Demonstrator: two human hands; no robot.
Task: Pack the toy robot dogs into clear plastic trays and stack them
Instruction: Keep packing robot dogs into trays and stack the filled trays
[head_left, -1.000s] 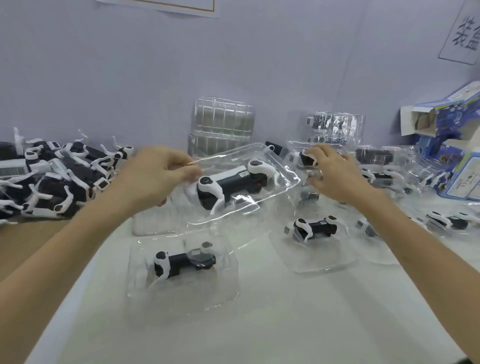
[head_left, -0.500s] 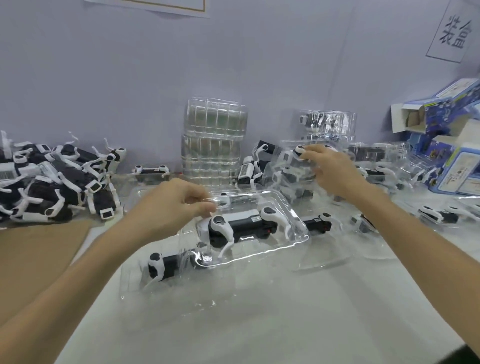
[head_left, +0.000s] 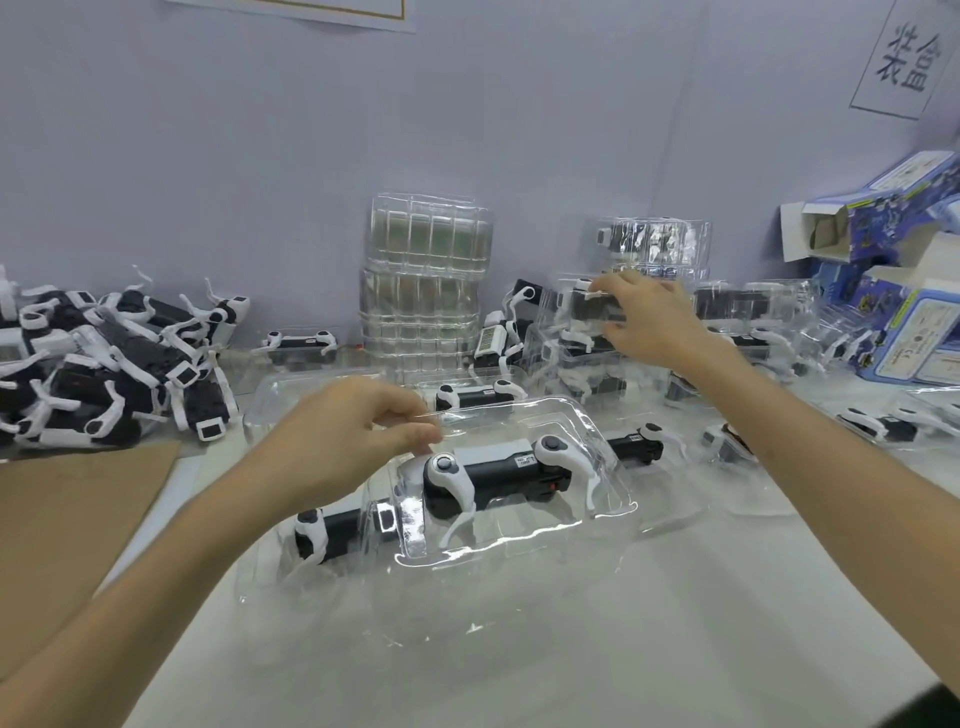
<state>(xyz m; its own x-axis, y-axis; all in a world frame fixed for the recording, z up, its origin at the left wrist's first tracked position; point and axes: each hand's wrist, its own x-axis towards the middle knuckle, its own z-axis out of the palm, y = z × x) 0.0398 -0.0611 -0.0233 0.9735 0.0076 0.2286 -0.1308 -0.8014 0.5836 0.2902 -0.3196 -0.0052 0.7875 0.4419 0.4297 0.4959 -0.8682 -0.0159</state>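
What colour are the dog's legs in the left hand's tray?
White legs, mostly black body; head view.

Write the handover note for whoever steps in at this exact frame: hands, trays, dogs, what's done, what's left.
Left hand: pinches the rim of a clear tray with a toy dog in it, held over another packed tray at the front.
Right hand: grips the top tray of the packed pile at the back right.
Done: several dogs are in trays, some lying singly on the table.
Left: stack the held and single trays, then pack the loose dogs heaped on the left into the empty trays.
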